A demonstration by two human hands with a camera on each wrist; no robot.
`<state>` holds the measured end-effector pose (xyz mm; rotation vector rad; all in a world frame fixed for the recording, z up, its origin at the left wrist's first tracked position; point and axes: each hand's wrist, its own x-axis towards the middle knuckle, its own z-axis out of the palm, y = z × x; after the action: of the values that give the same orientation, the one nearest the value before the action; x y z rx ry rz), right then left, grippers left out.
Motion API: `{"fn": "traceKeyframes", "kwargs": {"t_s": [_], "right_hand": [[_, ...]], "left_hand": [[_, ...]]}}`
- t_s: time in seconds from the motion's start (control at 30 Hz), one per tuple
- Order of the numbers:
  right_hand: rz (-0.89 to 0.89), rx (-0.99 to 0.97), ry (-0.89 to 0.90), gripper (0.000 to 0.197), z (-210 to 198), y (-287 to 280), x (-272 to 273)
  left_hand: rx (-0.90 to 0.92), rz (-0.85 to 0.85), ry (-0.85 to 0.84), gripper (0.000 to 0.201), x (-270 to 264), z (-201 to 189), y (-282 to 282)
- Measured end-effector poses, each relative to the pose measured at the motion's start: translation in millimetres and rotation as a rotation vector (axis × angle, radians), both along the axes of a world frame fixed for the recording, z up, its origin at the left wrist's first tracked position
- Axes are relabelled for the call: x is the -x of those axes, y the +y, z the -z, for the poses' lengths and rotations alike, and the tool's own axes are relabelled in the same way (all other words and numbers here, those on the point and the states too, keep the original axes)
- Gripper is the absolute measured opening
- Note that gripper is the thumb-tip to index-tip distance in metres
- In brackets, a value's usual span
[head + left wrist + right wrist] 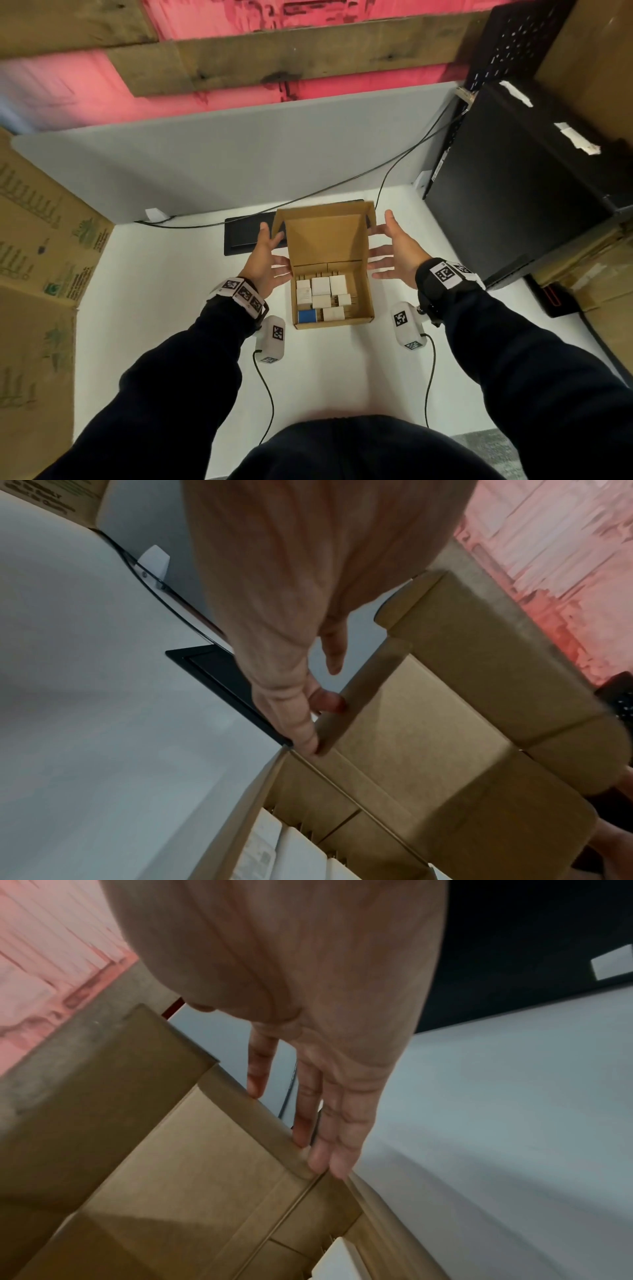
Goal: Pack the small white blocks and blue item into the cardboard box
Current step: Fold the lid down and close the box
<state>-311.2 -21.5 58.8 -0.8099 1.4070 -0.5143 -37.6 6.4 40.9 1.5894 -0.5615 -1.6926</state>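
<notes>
A small cardboard box (365, 298) sits mid-table with its lid (325, 236) standing up at the far side. Inside lie several small white blocks (321, 285) and one blue item (307, 316) at the near-left corner. My left hand (270, 260) is at the lid's left side flap, straight fingers (301, 723) touching its edge. On the lid's right flap rest the straight fingers (322, 1139) of my right hand (394, 250). The lid (428, 723) and white blocks (291, 853) show in the left wrist view, the lid (192, 1150) in the right wrist view.
A black panel (246, 236) lies in the table behind the box, with black cables (342, 185) along the grey divider. A black computer case (520, 185) stands at the right, large cardboard boxes (41, 246) at the left. White table (171, 308) surrounds the box.
</notes>
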Motion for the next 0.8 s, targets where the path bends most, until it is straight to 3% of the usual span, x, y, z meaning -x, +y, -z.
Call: {"fn": "traceKeyframes", "kwargs": {"t_s": [0.13,0.27,0.37,0.43,0.5,0.67,0.7,0.8], "right_hand": [[-0.034,0.013,0.007,0.058,3,9,-3],[-0.190,0.065,0.185,0.045,19,25,-6],[-0.332,0.199,0.412,0.031,42,41,-8],[-0.337,0.268,0.601,0.039,56,54,-13],[-0.290,0.251,0.683,0.044,65,66,-18],[-0.231,0.233,0.687,0.052,75,85,-23],[-0.193,0.205,0.695,0.054,75,86,-25],[-0.204,0.057,0.735,0.044,70,91,-32]], "left_hand": [[-0.025,0.060,0.015,0.081,-3,7,10],[-0.068,0.229,-0.145,0.061,-5,14,25],[0.038,0.450,-0.510,0.023,-6,29,35],[0.152,0.657,-0.800,0.037,-5,39,47],[0.182,0.708,-0.924,0.050,-6,48,58],[0.105,0.655,-0.966,0.071,-10,60,68],[0.069,0.631,-0.946,0.069,-8,58,69],[-0.019,0.537,-0.854,0.036,-2,59,72]]}}
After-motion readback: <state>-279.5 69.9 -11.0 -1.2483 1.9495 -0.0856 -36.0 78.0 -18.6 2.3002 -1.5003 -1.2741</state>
